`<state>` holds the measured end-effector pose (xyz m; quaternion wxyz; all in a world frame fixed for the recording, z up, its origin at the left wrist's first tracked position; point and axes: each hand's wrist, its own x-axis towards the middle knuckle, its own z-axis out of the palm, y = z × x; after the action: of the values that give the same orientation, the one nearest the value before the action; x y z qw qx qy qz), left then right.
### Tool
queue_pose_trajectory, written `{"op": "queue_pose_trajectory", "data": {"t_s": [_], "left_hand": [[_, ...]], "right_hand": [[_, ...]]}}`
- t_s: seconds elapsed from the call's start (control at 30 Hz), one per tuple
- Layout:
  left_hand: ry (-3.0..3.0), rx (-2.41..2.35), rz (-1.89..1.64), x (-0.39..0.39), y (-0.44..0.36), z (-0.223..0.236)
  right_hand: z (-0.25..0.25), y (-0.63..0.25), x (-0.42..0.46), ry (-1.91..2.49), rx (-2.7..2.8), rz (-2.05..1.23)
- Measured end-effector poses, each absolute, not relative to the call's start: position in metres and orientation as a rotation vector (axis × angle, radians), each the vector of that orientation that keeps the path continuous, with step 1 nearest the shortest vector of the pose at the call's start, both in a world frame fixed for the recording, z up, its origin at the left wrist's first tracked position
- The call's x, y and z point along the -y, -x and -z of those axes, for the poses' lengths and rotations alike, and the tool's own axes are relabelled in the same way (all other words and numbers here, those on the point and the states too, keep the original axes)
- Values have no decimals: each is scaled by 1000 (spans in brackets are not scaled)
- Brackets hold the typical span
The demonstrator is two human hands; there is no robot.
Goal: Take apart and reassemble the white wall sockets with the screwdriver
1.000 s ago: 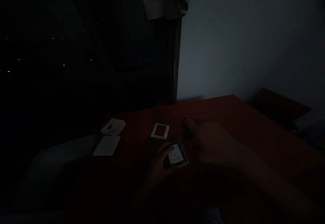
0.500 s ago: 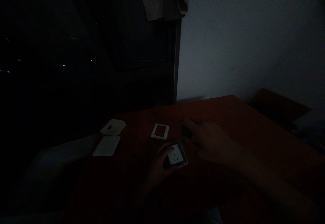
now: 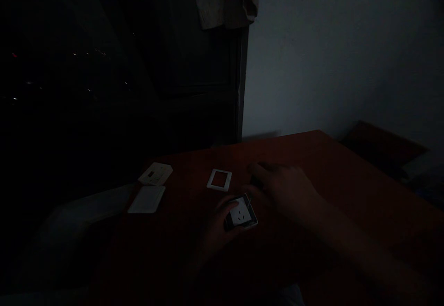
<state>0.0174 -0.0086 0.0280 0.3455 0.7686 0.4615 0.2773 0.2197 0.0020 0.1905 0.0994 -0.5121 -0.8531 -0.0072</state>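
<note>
My left hand is closed around a wall socket, a white face with dark slots set in a darker frame. My right hand grips the dark handle of a screwdriver. Its thin shaft slants down to the socket's right-hand edge, and the tip touches or nearly touches there; the dim light hides which. Just beyond the socket lies a white square frame with an open middle.
On the table's left side lie a flat white plate and, behind it, a pale box-like piece with a dark slot. A pale wall rises behind. Cloth hangs beside the dark window.
My right hand has shifted its fingers slightly around the screwdriver handle. The socket stays in my left hand, and the pieces on the table lie where they were.
</note>
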Motion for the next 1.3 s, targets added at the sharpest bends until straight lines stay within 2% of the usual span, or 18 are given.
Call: {"op": "queue_pose_trajectory", "data": {"t_s": [0.1,0.27,0.47,0.67,0.9,1.13,1.3], "left_hand": [[-2011,-1191,-715,9,-17,-28],[-1993,-1200,-711,8,-17,-24],[-2000,-1204,-734,8,-17,-24],[-1999,-1184,-730,8,-16,-25],[-1990,-1195,-739,7,-15,-20],[-1974,-1202,-720,9,-16,-24],[-1971,-1209,-720,8,-16,-22]], "right_hand": [[-190,-220,0,1526,2498,66],[-191,-223,1,1354,2507,-167],[-188,-222,-2,1606,2470,84],[-192,-225,1,1365,2524,-182],[-186,-223,-1,1612,2472,80],[-191,-227,3,1348,2472,-229],[-186,-225,-2,1494,2472,-10]]}}
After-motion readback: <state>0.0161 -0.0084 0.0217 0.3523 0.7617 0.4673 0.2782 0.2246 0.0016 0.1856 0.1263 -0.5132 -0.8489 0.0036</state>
